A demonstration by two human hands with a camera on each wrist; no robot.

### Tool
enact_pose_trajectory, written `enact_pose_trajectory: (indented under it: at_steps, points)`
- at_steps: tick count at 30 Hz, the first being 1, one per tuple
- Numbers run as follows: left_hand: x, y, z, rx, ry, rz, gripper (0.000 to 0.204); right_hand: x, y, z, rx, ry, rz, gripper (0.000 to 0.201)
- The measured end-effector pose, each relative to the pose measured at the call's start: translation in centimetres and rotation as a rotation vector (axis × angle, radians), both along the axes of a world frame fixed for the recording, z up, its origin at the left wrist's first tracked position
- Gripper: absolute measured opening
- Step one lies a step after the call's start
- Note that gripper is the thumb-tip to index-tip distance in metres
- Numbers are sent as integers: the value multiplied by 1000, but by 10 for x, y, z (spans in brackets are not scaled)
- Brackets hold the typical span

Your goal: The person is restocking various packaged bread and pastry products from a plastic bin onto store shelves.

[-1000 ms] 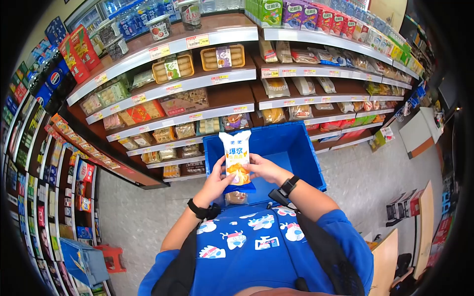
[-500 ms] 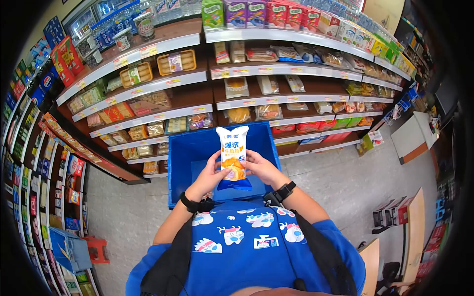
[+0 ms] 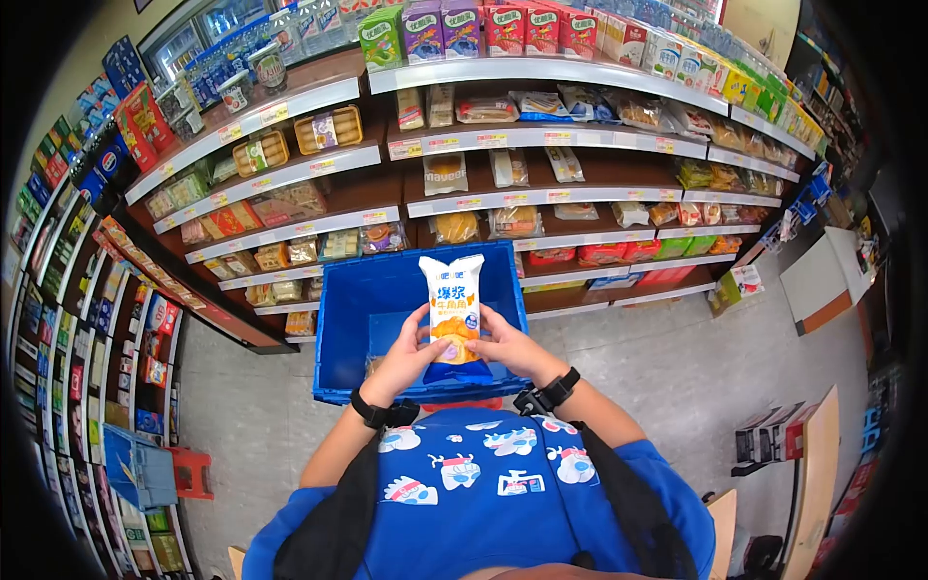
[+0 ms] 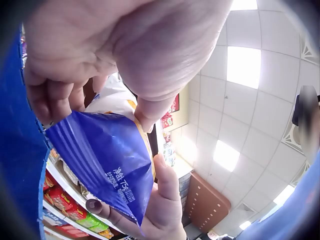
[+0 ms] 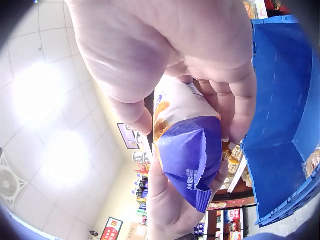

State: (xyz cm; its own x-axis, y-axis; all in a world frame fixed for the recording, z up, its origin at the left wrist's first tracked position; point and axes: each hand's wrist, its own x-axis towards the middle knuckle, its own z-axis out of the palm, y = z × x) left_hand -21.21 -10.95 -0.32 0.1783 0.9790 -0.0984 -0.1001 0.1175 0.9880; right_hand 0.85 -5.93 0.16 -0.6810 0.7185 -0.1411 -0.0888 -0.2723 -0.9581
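Both hands hold one snack bag [image 3: 454, 309], white with a blue bottom end and pictures of golden pastries on its front. My left hand [image 3: 411, 350] grips its left side, thumb on the front and fingers behind. On the other side my right hand [image 3: 517, 346] holds it the same way. The bag stands upright, front facing me, over the blue crate [image 3: 338, 324]. In the left wrist view the crimped blue end [image 4: 112, 160] shows printed text with 75g. A clear-wrapped item [image 5: 313, 162] lies inside the crate in the right wrist view.
Shelves of packaged bread [image 3: 454, 228] curve in front, with drink cartons [image 3: 505, 31] along the top. More stocked shelves stand at the left, near a blue bin [image 3: 140, 469] and a red stool [image 3: 191, 472]. A wooden-edged counter [image 3: 817, 474] is at the right.
The crate and shelves have shifted left in the head view as the person's viewpoint moved. Both hands keep hold of the bag, which stays near the middle.
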Motion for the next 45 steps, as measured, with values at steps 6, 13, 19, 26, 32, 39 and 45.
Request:
enact_pose_trajectory:
  at_steps: [6, 13, 19, 26, 32, 39, 45]
  points:
    - [3, -4, 0, 4, -95, 8, 73, -1, -2, -2, 5, 80, -7, 82]
    - [-2, -5, -1, 9, -78, 65, 74, -9, -5, -10, 16, 128, -16, 80]
    - [5, 1, -1, 1, -68, 50, 76, -4, 1, -15, 47, 123, -40, 83]
    - [18, 10, -1, 18, -36, 2, 75, 12, -4, -22, 62, 120, -73, 86]
    - [94, 41, -8, 37, -47, -66, 74, 92, 15, -25, 45, 120, -114, 86]
    - [238, 79, -11, 92, 13, -129, 72, 235, 42, -26, 117, 101, -183, 85]
    - [358, 102, -18, 18, -7, -213, 74, 359, 49, -22, 65, 64, -248, 83]
